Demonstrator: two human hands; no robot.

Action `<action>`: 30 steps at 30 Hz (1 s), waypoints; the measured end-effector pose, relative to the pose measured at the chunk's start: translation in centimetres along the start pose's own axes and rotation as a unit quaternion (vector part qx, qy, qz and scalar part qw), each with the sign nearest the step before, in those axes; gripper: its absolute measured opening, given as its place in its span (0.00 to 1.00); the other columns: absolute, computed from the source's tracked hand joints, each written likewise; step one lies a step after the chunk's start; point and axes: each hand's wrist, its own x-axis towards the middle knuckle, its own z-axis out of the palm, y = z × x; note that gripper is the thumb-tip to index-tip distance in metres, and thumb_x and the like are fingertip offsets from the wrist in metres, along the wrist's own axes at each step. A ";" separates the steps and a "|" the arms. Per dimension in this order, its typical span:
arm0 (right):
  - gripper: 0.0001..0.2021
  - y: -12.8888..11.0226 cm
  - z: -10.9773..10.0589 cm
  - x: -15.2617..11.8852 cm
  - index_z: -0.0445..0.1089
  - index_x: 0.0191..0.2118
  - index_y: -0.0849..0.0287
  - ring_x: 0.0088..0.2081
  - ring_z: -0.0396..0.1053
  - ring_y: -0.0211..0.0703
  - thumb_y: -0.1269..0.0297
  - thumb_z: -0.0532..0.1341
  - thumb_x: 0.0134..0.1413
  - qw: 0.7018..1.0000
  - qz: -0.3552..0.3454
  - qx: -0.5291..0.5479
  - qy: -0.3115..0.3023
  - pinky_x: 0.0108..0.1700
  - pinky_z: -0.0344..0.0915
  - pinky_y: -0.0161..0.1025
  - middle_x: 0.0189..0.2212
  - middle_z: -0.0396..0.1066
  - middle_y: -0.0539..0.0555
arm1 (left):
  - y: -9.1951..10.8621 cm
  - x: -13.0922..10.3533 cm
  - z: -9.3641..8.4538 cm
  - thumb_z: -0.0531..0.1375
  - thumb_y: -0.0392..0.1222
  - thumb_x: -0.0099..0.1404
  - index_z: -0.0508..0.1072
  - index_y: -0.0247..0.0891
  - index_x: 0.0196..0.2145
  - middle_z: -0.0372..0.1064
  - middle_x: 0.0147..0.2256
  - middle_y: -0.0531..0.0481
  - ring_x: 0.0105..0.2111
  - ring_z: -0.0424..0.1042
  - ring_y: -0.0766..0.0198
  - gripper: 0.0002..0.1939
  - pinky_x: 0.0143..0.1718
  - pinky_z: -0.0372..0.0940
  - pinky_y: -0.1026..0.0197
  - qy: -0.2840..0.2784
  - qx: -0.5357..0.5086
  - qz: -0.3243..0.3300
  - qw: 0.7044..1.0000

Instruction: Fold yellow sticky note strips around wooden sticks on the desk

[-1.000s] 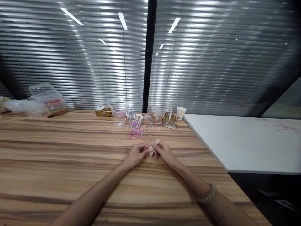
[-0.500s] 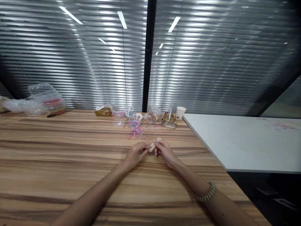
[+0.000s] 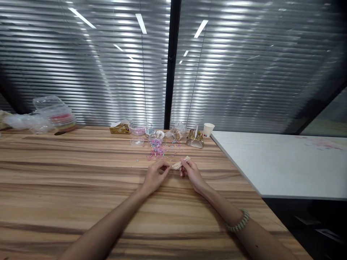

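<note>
A small cream-coloured, ridged bundle point(image 3: 177, 165), perhaps fabric or cord, is pinched between the thumb and fingers of my right hand point(image 3: 192, 174). One end of it sticks out above those fingers, and the other points left. Just off that left end, my left hand point(image 3: 155, 177) is closed in a pinch, thumb against fingertip. Whatever is between the left fingertips is too small to make out. Beyond both hands lies a loose pile of small pink, purple and teal pieces point(image 3: 156, 151), partly in front of a clear tub point(image 3: 155, 135).
Along the table's far edge stand a gold box point(image 3: 119, 129), a clear round container point(image 3: 137, 128), a crumpled plastic bag point(image 3: 176, 130), a gold tissue pack point(image 3: 195, 139) and a paper cup point(image 3: 208, 129). Stacked plastic containers point(image 3: 61, 117) sit far left. A white table point(image 3: 284, 166) adjoins at right.
My left fingertips have drawn slightly left, away from the bundle. The bundle has tilted flatter and shifted a little right with my right hand.
</note>
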 end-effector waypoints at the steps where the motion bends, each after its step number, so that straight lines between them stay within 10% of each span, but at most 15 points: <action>1: 0.22 0.0 0.0 0.0 0.58 0.23 0.59 0.17 0.57 0.33 0.44 0.61 0.38 1.000 -0.003 -0.007 -0.001 0.19 0.54 0.32 0.17 0.61 0.46 | 0.0 0.0 0.0 0.56 0.42 0.59 0.72 0.36 0.31 0.70 0.30 0.46 0.31 0.68 0.63 0.08 0.33 0.63 0.63 0.004 -0.009 -0.011 1.000; 12: 0.18 -0.2 0.2 -0.6 0.60 0.28 0.59 0.20 0.59 0.34 0.47 0.58 0.44 0.996 -0.043 -0.045 -0.068 0.22 0.57 0.33 0.21 0.63 0.48 | 0.1 0.2 -0.1 0.53 0.43 0.61 0.75 0.38 0.37 0.72 0.35 0.46 0.35 0.68 0.61 0.13 0.36 0.62 0.62 -0.098 -0.041 -0.019 0.994; 30: 0.17 0.0 0.1 -0.5 0.62 0.31 0.61 0.20 0.60 0.33 0.51 0.60 0.45 0.994 -0.049 -0.034 -0.089 0.23 0.58 0.32 0.20 0.63 0.47 | -0.5 0.2 0.1 0.56 0.40 0.58 0.73 0.35 0.32 0.72 0.31 0.46 0.32 0.69 0.62 0.07 0.32 0.63 0.63 -0.031 -0.023 -0.041 0.998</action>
